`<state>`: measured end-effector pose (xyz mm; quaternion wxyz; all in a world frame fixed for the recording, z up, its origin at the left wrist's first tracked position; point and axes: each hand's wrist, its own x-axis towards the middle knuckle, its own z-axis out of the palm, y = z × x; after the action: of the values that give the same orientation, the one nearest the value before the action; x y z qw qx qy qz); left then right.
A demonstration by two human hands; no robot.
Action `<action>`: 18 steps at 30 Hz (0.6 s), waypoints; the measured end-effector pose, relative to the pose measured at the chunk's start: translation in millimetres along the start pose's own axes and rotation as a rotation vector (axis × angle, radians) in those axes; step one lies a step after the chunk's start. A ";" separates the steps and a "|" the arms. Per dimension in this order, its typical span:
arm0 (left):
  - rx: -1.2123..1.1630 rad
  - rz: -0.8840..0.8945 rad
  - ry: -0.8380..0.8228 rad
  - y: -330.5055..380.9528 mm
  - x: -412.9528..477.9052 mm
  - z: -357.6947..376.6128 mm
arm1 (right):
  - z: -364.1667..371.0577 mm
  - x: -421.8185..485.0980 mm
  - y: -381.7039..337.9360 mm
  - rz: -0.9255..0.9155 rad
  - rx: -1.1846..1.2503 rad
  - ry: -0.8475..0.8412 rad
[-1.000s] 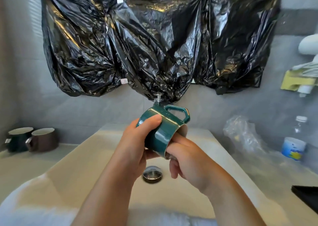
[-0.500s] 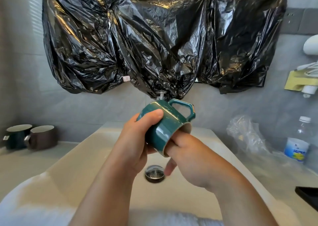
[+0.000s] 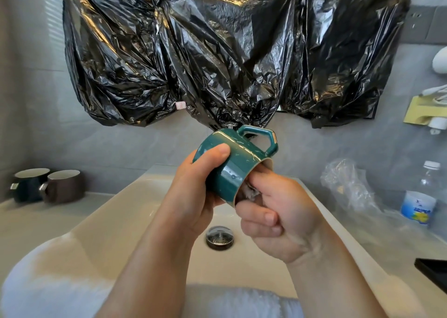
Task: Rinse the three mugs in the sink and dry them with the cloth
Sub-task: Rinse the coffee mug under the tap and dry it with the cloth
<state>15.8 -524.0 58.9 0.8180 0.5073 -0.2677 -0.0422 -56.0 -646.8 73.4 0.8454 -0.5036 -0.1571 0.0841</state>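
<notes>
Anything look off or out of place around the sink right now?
Yes: crumpled black plastic sheeting is taped across the wall above the sink, bunched down over the tap area. Otherwise nothing spilled or broken; the green mug looks intact in both hands.

I can't read any text from here. The water bottle (image 3: 419,199) on the surface at right carries a blue, white and yellow label, but its print is too blurred for me to make out a word.

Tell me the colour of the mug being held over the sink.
Dark teal green mug, glossy; seen in the head view.
</notes>
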 end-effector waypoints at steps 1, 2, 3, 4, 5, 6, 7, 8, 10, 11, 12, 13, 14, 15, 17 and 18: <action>-0.014 0.004 -0.011 0.6 0.5 -1.1 | 0.5 -0.3 1.5 -0.026 -0.121 0.025; -0.023 0.004 -0.027 1.2 1.0 -2.6 | 1.1 -1.8 3.5 -0.065 -0.339 0.066; -0.023 -0.002 -0.038 1.6 0.8 -3.7 | 1.5 -3.3 6.0 -0.099 -0.638 0.123; -0.010 -0.014 -0.033 2.0 0.5 -4.0 | 0.0 -3.4 6.9 -0.125 -0.948 0.192; 0.010 -0.031 -0.015 1.4 -0.1 -3.7 | -1.9 -3.5 6.4 -0.132 -1.208 0.244; 0.030 -0.051 0.006 0.4 -0.3 -3.4 | -5.2 -3.5 6.1 -0.122 -1.385 0.277; 0.042 -0.069 0.023 -0.4 -0.5 -2.5 | -8.0 -2.9 6.6 -0.107 -1.464 0.302; 0.045 -0.078 0.031 -1.2 -0.8 -1.6 | -7.9 -3.3 6.7 -0.101 -1.453 0.313; 0.043 -0.084 0.024 -1.5 -0.6 -1.1 | -4.3 -3.2 7.5 -0.112 -1.290 0.285; 0.036 -0.086 0.020 -1.4 0.0 -1.3 | -3.1 -2.8 7.9 -0.122 -1.188 0.263; 0.022 -0.084 0.007 -1.0 0.2 -1.6 | -2.0 -2.3 8.1 -0.134 -1.050 0.232; 0.007 -0.078 -0.009 -0.9 0.5 -2.0 | -1.3 -1.5 7.9 -0.144 -0.860 0.188; -0.003 -0.068 -0.019 -1.4 0.6 -2.3 | -2.3 -0.2 7.7 -0.142 -0.632 0.139; -0.003 -0.058 -0.019 -1.9 0.7 -2.4 | -3.3 1.0 6.8 -0.123 -0.395 0.094; 0.019 -0.039 -0.003 -1.4 -0.3 -0.2 | -4.2 3.2 4.7 -0.059 -0.051 0.020; 0.033 -0.034 0.008 -1.2 -0.6 0.7 | -3.3 3.4 5.0 -0.047 0.026 -0.008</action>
<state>15.2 -525.0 57.9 0.8098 0.5253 -0.2566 -0.0495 -51.5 -646.1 68.2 0.8530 -0.4883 -0.1711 0.0681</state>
